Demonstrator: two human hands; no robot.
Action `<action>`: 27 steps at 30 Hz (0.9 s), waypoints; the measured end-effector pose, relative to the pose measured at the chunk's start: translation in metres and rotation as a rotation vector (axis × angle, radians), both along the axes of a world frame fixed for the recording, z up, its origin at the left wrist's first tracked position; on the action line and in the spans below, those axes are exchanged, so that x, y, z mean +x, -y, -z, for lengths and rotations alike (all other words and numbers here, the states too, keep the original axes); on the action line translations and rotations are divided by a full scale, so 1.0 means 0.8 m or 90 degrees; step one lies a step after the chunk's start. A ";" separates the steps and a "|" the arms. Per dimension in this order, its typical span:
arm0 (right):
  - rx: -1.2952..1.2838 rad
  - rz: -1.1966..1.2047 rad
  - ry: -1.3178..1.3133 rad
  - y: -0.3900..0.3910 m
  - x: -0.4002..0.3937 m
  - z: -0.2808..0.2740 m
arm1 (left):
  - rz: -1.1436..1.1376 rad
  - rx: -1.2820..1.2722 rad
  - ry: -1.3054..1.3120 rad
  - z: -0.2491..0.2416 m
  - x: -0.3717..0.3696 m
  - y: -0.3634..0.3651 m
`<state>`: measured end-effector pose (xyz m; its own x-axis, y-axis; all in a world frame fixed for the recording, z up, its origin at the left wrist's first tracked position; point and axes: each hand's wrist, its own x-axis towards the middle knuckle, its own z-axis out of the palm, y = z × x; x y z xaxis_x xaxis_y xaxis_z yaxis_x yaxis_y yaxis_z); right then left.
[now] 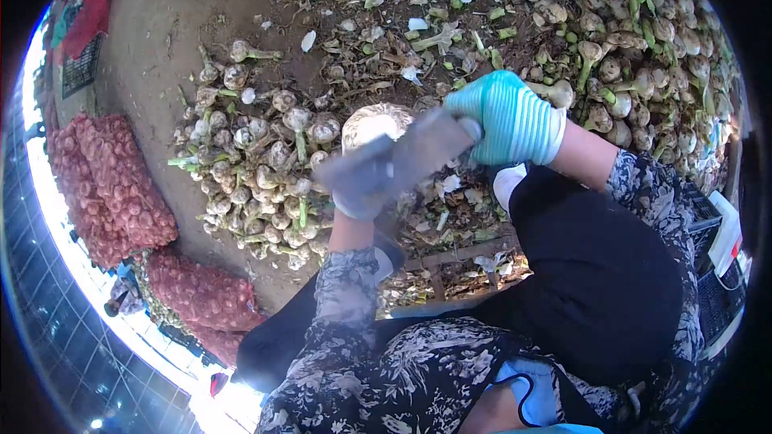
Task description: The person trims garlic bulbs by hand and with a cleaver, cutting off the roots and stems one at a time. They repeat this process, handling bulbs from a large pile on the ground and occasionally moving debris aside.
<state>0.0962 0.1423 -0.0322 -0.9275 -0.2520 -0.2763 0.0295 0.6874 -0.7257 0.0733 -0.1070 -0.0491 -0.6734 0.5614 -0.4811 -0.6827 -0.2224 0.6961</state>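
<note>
My right hand (pixel 508 116), in a teal striped glove, is closed around the near end of a broad grey blade-like knife (pixel 402 157), smeared by motion. The knife reaches left across my left hand (pixel 358 202), which wears a pale glove and is mostly hidden behind it. Just above the knife, a large pale round garlic bulb (pixel 374 124) shows at my left hand's fingers, which appear closed around it. To the left lies a heap of trimmed garlic bulbs (pixel 269 165) on the ground.
Garlic with stems (pixel 635 72) is piled at the upper right. Cut stems and husks (pixel 386 40) litter the ground ahead. Red mesh sacks (pixel 112 185) of garlic stand left. A dark crate (pixel 712 305) is at the right; another person (pixel 125 293) is far left.
</note>
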 end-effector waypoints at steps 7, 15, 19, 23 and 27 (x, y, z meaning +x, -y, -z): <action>0.052 0.268 0.234 -0.048 -0.005 0.051 | -0.022 0.354 0.266 -0.009 -0.043 -0.077; -0.649 0.436 0.239 0.038 0.025 0.020 | -0.395 0.256 0.264 -0.007 -0.110 -0.128; -0.491 0.460 0.141 0.058 0.023 0.062 | -0.477 0.209 0.273 -0.021 -0.090 -0.142; -0.484 0.447 0.157 0.068 0.016 0.062 | -0.520 0.215 0.274 -0.011 -0.092 -0.134; -0.203 0.197 0.292 0.070 0.051 0.121 | -0.499 0.339 0.335 -0.052 -0.085 -0.149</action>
